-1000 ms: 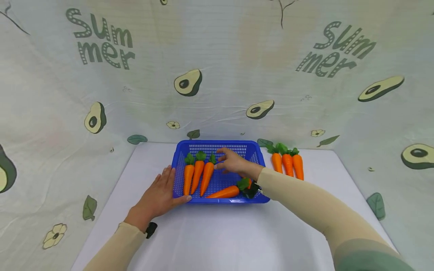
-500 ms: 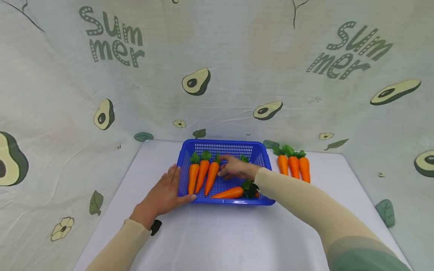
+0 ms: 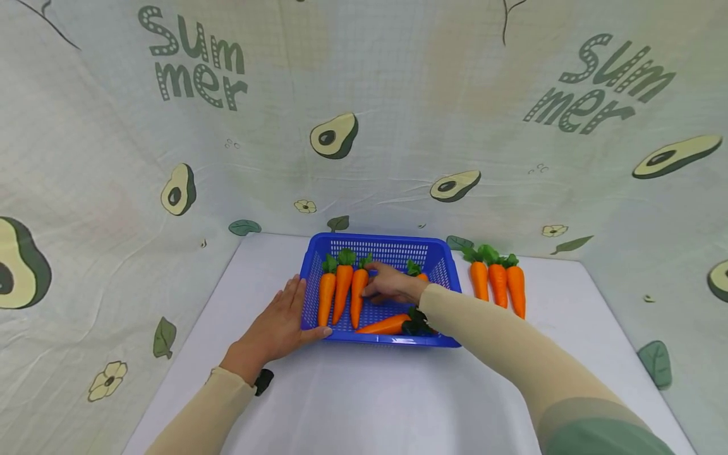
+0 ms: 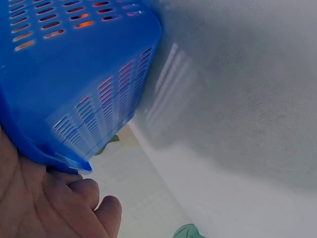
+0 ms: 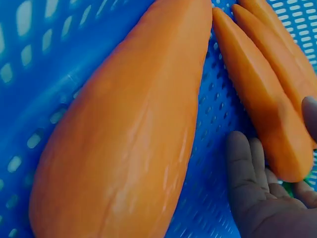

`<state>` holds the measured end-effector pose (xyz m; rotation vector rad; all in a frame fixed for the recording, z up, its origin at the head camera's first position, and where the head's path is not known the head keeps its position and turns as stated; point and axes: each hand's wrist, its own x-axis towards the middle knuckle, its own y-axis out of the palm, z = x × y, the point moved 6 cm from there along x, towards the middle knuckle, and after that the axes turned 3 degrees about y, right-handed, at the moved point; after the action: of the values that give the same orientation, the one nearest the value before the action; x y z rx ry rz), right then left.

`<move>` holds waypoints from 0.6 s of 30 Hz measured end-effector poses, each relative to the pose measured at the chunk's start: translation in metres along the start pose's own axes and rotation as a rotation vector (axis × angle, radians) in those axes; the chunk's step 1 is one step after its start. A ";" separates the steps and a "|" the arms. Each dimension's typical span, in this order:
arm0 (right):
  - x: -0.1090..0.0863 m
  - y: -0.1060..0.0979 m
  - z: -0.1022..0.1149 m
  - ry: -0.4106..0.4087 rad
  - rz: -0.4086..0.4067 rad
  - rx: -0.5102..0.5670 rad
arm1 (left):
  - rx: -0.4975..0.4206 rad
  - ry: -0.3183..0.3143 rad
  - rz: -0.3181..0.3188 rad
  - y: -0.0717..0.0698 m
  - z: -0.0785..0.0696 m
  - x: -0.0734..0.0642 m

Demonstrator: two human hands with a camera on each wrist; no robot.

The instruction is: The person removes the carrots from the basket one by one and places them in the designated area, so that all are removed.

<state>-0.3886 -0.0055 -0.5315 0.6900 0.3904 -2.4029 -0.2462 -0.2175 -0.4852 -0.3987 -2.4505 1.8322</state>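
Left hand: fingers straight and together, laid along the left wall of the blue perforated plastic basket; thumb on its near rim by the near-left corner. I'm touching the basket with it, not wrapping anything.

Right hand: inside the basket, at the thick, leafy end of a tapered orange carrot with a green top. Fingers part-bent, thumb and fingers about that end. Can't tell from either view whether they actually pinch it.

That carrot is third from the basket's left wall, tip toward the near rim. Left of it, side by side, same orientation: a second orange carrot, then an outermost orange carrot next to the wall. One crosswise orange carrot lies along the near rim, tip to the left. Another orange carrot is toward the right wall, mostly behind my wrist.

Basket sits in the far half of the white desk. Between it and the desk's far-right corner: three loose orange carrots, leafy ends toward the far edge.
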 end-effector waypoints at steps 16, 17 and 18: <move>-0.004 0.002 0.014 -0.132 -0.084 -0.016 | -0.029 -0.023 0.003 0.003 0.001 0.000; -0.006 0.000 0.014 -0.143 -0.077 -0.003 | -0.031 -0.024 0.002 0.003 0.001 0.000; -0.008 -0.003 0.015 -0.149 -0.068 0.009 | -0.032 -0.030 0.007 0.003 0.001 0.000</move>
<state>-0.3903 -0.0058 -0.5147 0.5045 0.3458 -2.5025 -0.2461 -0.2173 -0.4887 -0.3841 -2.5044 1.8167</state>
